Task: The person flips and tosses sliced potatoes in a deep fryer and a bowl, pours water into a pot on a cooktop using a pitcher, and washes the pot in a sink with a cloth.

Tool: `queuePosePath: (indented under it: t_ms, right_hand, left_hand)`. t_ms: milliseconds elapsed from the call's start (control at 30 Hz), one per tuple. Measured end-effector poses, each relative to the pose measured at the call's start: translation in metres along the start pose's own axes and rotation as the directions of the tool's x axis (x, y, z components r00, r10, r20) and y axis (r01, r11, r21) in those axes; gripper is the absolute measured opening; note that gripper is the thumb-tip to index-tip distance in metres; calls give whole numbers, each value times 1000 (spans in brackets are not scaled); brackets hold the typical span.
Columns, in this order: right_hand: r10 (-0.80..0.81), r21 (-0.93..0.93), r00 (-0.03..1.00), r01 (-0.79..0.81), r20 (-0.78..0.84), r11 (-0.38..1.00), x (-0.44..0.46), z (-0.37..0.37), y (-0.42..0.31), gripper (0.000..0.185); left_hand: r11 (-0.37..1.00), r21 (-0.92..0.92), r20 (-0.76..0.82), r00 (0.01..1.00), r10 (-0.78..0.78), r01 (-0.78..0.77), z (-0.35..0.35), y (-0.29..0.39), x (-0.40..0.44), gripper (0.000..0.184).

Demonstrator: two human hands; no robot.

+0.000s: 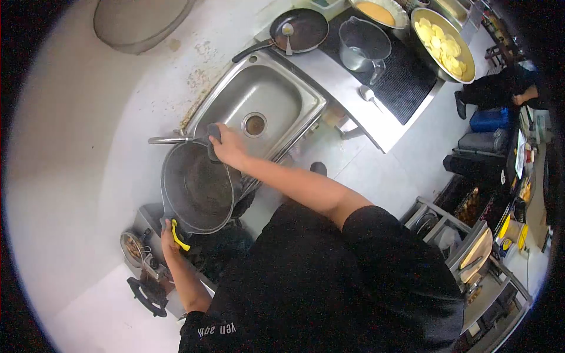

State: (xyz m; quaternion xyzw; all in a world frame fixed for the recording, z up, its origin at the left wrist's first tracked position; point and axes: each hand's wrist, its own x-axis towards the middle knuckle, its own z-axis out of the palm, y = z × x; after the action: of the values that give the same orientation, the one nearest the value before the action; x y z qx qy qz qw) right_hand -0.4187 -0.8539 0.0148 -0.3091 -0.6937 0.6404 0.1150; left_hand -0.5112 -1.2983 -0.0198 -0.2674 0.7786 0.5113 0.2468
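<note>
A large dark pot (203, 188) with a worn, stained inside hangs between my two hands, beside the near end of the steel sink (271, 100). My right hand (229, 147) is closed around the pot's upper handle, close to the faucet (168, 140). At the pot's lower left side, my left hand (170, 236) grips the opposite handle, with a yellow cloth or sponge (180, 235) showing at its fingers. The pot's mouth faces the camera, and I make out no food in it.
A black pan (303, 29) with a spoon, a clear jug (365, 47) and a bowl of sliced yellow food (444, 50) stand on the counter beyond the sink. A small pan (133, 248) lies at the lower left. Another person (500, 88) stands at far right.
</note>
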Motion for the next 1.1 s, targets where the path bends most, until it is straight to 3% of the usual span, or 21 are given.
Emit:
queuePosePath:
  t_ms: [67, 100, 133, 200, 400, 500, 667, 767, 933, 1033, 1100]
  right_hand:
    - [82, -24, 997, -82, 14, 996, 1, -3, -1, 48]
    - [88, -19, 996, -88, 16, 996, 1, -4, 0, 48]
    - [89, -9, 996, -89, 20, 996, 1, -4, 1, 49]
    - [91, 3, 995, -91, 30, 996, 1, -4, 3, 51]
    - [13, 77, 990, -24, 139, 997, 14, -18, 17, 46]
    - [11, 60, 970, -26, 242, 998, 16, -21, 15, 46]
    - [-67, -51, 989, 75, 135, 996, 12, -13, 18, 44]
    - [-122, -59, 980, 132, 156, 989, 14, -16, 19, 44]
    - [-36, -98, 973, 60, 230, 993, 11, -21, 9, 42]
    - [6, -95, 973, 17, 230, 995, 4, -31, 2, 41]
    - [45, -85, 969, -25, 241, 996, -5, -38, 1, 40]
  left_hand:
    - [993, -117, 16, 1000, 22, -20, -10, -10, 18, 39]
    - [994, -110, 112, 994, -9, 21, -19, -10, 23, 41]
    - [994, -106, 107, 994, -11, 23, -12, -3, 10, 41]
    - [1000, 23, -12, 1000, -8, 8, 1, 11, -14, 46]
    - [1000, -21, -114, 993, 9, -12, 20, 19, -31, 60]
    - [998, 57, -202, 979, -24, 36, 12, 13, -15, 60]
    - [998, 56, -98, 995, 13, -8, 13, 13, -19, 57]
    - [999, 38, -100, 995, 25, -22, 15, 13, -21, 54]
    - [997, -46, -107, 992, 63, -69, 9, 1, -11, 56]
    - [999, -50, -5, 1000, 9, -9, 6, 9, -10, 59]
    - [996, 72, -88, 994, 64, -57, 8, 15, -19, 43]
